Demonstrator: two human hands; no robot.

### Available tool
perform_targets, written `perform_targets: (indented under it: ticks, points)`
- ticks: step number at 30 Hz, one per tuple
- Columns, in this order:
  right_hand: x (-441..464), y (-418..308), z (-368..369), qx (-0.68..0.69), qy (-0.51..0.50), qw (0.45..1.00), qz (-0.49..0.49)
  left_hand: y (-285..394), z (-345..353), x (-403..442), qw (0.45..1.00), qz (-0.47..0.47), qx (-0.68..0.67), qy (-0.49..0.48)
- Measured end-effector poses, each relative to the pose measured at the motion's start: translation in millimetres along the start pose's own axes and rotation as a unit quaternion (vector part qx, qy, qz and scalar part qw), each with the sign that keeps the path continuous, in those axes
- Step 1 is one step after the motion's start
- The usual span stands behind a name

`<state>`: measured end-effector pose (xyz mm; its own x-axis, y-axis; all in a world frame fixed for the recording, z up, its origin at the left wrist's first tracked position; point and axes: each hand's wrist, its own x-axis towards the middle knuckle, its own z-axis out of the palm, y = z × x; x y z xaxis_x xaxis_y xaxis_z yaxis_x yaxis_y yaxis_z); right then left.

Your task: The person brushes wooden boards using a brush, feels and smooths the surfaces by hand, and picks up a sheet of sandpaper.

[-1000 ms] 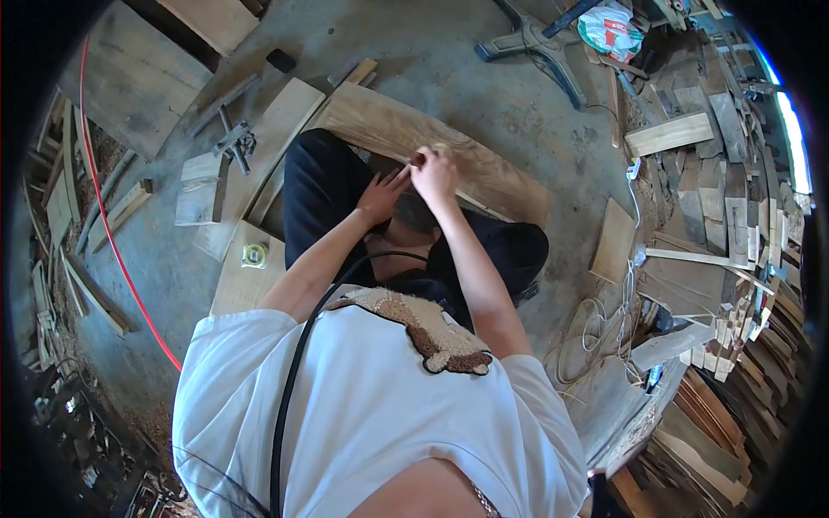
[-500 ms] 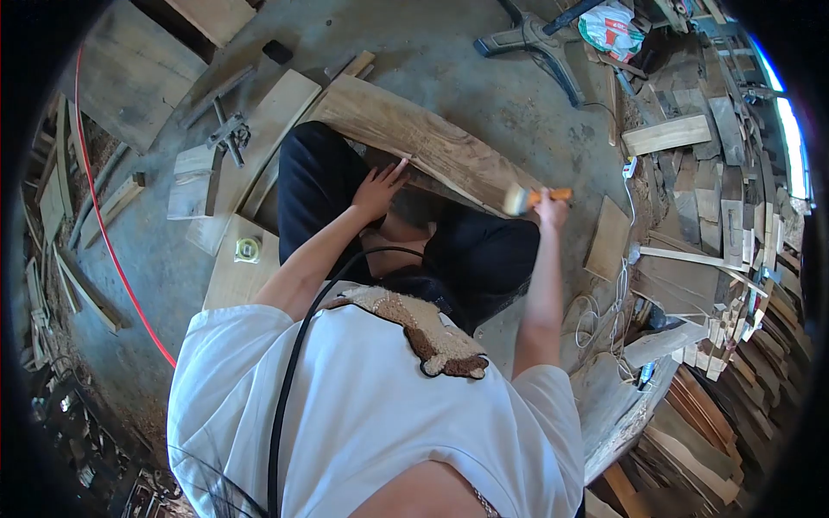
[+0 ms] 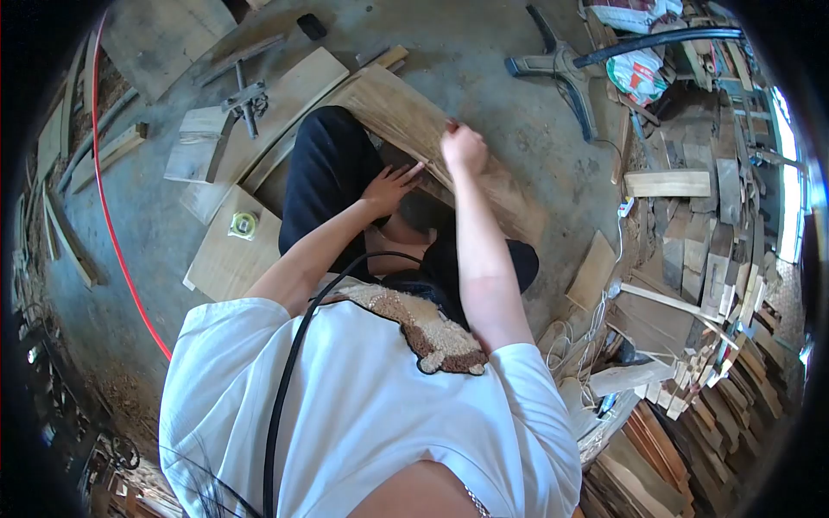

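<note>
A long wooden board lies slantwise in front of my crossed legs. My left hand has its fingers stretched out, the tips at the board's near edge. Over the middle of the board is my right hand, closed on a paintbrush. The brush is almost wholly covered by the hand now; its orange handle and pale bristles show in the earlier frame. The right part of the board is blurred.
Left of my knee, a tape measure lies on a light plank. A clamp stands beside a wood block. A red hose crosses the floor. Stacked timber, a white cord and a dark metal stand are to the right.
My right hand has swept with the brush from the board's right end leftward to its middle. My left hand keeps its place at the near edge. The view has shifted slightly.
</note>
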<state>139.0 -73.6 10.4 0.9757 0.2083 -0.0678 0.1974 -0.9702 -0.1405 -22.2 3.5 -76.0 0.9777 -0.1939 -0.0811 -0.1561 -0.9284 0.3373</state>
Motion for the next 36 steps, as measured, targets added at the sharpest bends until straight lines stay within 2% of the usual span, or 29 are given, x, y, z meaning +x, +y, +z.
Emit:
perform_targets:
  ticks: [3,5,6,8,9,10,11,12,13,14,15,16,18,21,23,24,25,26,27,28,29,30,31,32,33,35,36]
  points:
    - [3.5,-77.9,22.3,0.140,0.039,0.983,-0.115,-0.2,-6.9,0.6,0.998,-0.009,0.009,-0.064]
    - [1.8,-103.5,23.2,0.255,0.000,0.955,-0.150,-4.4,2.3,3.8,0.996,-0.015,0.016,-0.082]
    - [1.3,-106.8,28.3,0.304,0.033,0.939,-0.158,-4.2,1.0,4.4,0.996,-0.016,0.016,-0.088]
    - [7.3,-84.8,28.4,0.477,-0.114,0.870,-0.045,-3.1,-0.1,3.2,0.998,-0.006,0.008,-0.070]
    - [9.5,-66.8,22.9,0.551,-0.184,0.814,0.016,-5.1,9.0,1.8,1.000,0.006,-0.001,0.004]
    - [14.9,-38.6,21.6,0.594,-0.213,0.773,0.065,-3.5,4.3,0.3,1.000,0.007,-0.004,0.008]
    - [20.2,-3.1,25.6,0.571,-0.210,0.786,0.111,-1.4,-0.9,-0.3,1.000,0.008,-0.006,0.012]
    - [20.8,39.2,21.1,0.553,-0.205,0.800,0.108,-0.8,1.7,-0.1,1.000,0.006,-0.006,0.012]
    - [17.0,81.3,9.3,0.555,-0.208,0.790,0.155,-2.2,4.4,0.8,1.000,0.003,-0.006,0.012]
    - [14.5,127.2,3.7,0.588,-0.212,0.745,0.232,-2.0,6.4,2.2,1.000,0.001,-0.005,0.012]
    - [8.9,179.1,-0.4,0.598,-0.204,0.728,0.266,0.4,5.2,3.3,1.000,0.002,-0.007,0.007]
    - [0.2,222.0,-10.9,0.573,-0.187,0.736,0.308,1.6,1.3,3.1,1.000,0.000,-0.008,0.001]
    - [-24.3,310.0,-21.2,0.580,-0.149,0.711,0.368,-1.7,-1.2,1.2,1.000,-0.002,-0.008,0.000]
    - [-44.0,356.2,-38.7,0.479,-0.042,0.716,0.506,-3.4,2.7,2.0,1.000,0.000,-0.016,0.015]
    - [-36.1,396.7,-7.9,0.401,0.011,0.716,0.572,-3.0,4.3,2.5,1.000,0.001,-0.022,0.019]
    - [-17.7,417.8,27.2,0.429,0.061,0.738,0.517,-2.7,2.3,2.5,0.999,0.002,-0.028,0.016]
    - [-10.1,369.1,17.8,0.295,0.019,0.844,0.448,-1.8,-1.6,1.2,0.999,0.002,-0.034,0.011]
    - [-4.2,311.7,3.5,0.095,-0.014,0.922,0.375,-1.6,-3.7,0.0,0.999,0.001,-0.038,0.007]
    - [0.6,249.3,-13.7,-0.092,-0.011,0.947,0.309,-1.9,-2.5,-0.7,0.999,0.000,-0.038,0.008]
    - [-2.1,173.0,-34.3,-0.053,-0.037,0.969,0.240,-2.3,-0.1,0.1,0.999,-0.001,-0.038,0.010]
    - [23.7,136.6,-13.9,-0.030,-0.093,0.967,0.236,-3.1,2.1,1.6,0.999,-0.003,-0.036,0.013]
    - [7.9,47.8,-40.0,-0.074,-0.082,0.971,0.212,-4.0,3.2,2.3,0.999,-0.002,-0.040,0.018]
    - [2.6,2.3,-37.9,0.006,-0.063,0.992,0.113,-4.2,4.4,1.5,0.999,-0.003,-0.042,0.023]
    - [5.4,-44.7,-27.4,-0.013,-0.047,0.996,0.077,-4.2,6.1,0.4,0.999,-0.003,-0.043,0.027]
    - [-5.1,-89.7,-38.6,0.042,-0.084,0.995,0.028,-4.7,9.1,0.3,0.998,-0.002,-0.051,0.036]
    - [-0.7,-141.8,1.1,0.110,-0.028,0.991,-0.066,-13.3,41.6,9.2,0.993,-0.019,-0.102,0.055]
    - [-1.2,-162.7,6.8,0.185,-0.020,0.979,-0.079,-11.7,31.6,5.6,0.978,-0.048,-0.201,0.042]
